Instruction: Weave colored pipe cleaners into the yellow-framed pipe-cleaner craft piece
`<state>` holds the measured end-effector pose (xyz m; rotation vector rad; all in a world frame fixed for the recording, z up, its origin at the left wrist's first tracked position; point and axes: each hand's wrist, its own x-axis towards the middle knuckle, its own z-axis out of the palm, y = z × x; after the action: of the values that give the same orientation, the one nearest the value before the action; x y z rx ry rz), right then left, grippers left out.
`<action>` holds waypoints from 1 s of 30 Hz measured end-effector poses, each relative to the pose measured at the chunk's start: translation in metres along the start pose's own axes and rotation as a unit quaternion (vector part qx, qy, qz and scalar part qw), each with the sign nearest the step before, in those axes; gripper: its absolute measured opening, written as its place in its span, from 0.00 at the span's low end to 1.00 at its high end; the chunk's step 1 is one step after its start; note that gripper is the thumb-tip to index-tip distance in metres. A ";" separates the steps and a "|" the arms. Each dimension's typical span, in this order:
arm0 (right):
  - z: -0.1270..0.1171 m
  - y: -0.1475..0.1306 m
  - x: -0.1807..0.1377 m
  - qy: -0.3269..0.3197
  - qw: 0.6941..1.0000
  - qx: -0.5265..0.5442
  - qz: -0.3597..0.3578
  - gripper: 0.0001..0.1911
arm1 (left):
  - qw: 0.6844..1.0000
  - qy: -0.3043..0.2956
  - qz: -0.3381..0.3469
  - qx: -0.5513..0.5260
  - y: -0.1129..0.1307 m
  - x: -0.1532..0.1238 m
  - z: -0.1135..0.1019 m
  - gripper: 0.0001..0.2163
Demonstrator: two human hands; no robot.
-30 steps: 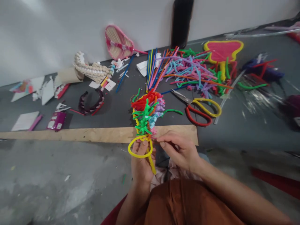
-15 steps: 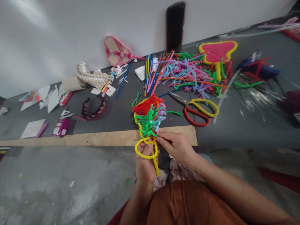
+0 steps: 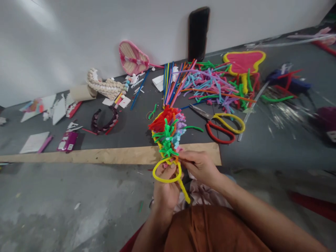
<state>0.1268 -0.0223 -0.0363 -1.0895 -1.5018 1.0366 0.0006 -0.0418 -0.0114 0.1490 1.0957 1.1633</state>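
Observation:
A bushy pipe-cleaner craft (image 3: 168,134) rises over the table's front edge, with red, green, purple and light blue tufts and a yellow border. My left hand (image 3: 165,192) is closed round its base from below. In front of those fingers stands a yellow pipe-cleaner loop (image 3: 166,182), and its yellow stem (image 3: 186,192) slants down to the right. My right hand (image 3: 202,168) pinches the craft's lower right edge, by some pink and orange ends; the fingertips are partly hidden.
Scissors (image 3: 219,122) with red and yellow handles lie right of the craft. Behind is a heap of cut pipe cleaners (image 3: 210,84). A phone (image 3: 198,33) leans on the wall. A butterfly-shaped piece (image 3: 244,61) lies far right, a dark headband (image 3: 105,120) left.
The craft has tilted slightly, its yellow stem swinging to the right. Both hands have shifted a little down, and my right hand stays at the lower right edge.

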 end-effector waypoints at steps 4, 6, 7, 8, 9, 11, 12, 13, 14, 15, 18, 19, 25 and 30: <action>-0.005 -0.004 0.001 0.002 0.994 -0.109 -0.018 0.10 | 1.000 0.017 -0.015 0.003 0.002 -0.002 0.005 0.13; -0.006 -0.003 0.001 -0.009 0.984 -0.172 -0.035 0.11 | 0.999 0.033 -0.016 0.009 0.001 -0.002 0.006 0.14; -0.007 -0.003 0.001 -0.011 0.979 -0.201 -0.044 0.11 | 0.999 0.040 -0.014 0.009 0.000 -0.002 0.006 0.14; -0.007 -0.002 0.001 -0.012 0.973 -0.225 -0.053 0.11 | 0.999 0.045 -0.011 0.008 -0.001 -0.002 0.006 0.15; -0.007 0.000 0.000 -0.014 0.968 -0.242 -0.062 0.10 | 0.999 0.048 -0.008 0.003 -0.002 -0.001 0.005 0.16; -0.007 0.001 -0.001 -0.015 0.964 -0.256 -0.074 0.09 | 0.999 0.043 -0.002 -0.006 -0.003 0.000 0.003 0.17; -0.008 0.002 -0.002 -0.015 0.964 -0.256 -0.075 0.08 | 0.999 0.036 0.004 -0.010 -0.003 0.001 0.002 0.16; -0.008 0.002 -0.004 -0.015 0.965 -0.253 -0.072 0.08 | 0.999 0.029 0.011 -0.012 -0.003 0.003 0.000 0.16; -0.008 0.001 -0.005 -0.014 0.966 -0.250 -0.066 0.08 | 1.000 0.021 0.019 -0.013 -0.002 0.004 -0.001 0.15; -0.008 0.001 -0.007 -0.013 0.968 -0.245 -0.061 0.09 | 0.999 0.015 0.026 -0.014 -0.001 0.005 -0.002 0.15; -0.009 -0.002 -0.010 -0.019 0.977 -0.204 -0.054 0.10 | 0.999 0.000 0.035 -0.011 0.001 0.008 -0.004 0.14; -0.009 -0.003 -0.010 -0.020 0.982 -0.182 -0.052 0.10 | 0.999 -0.003 0.037 -0.007 0.002 0.009 -0.004 0.15; -0.013 -0.007 -0.009 0.029 0.990 -0.109 -0.084 0.12 | 0.999 0.004 0.050 0.004 0.000 0.010 -0.003 0.16; -0.014 -0.007 -0.016 -0.008 0.968 -0.152 -0.198 0.20 | 0.993 0.005 0.118 0.009 0.000 0.013 0.003 0.19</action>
<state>0.1416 -0.0383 -0.0309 -0.9314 -1.8394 0.5519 0.0020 -0.0301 -0.0181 0.2938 1.1192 1.3668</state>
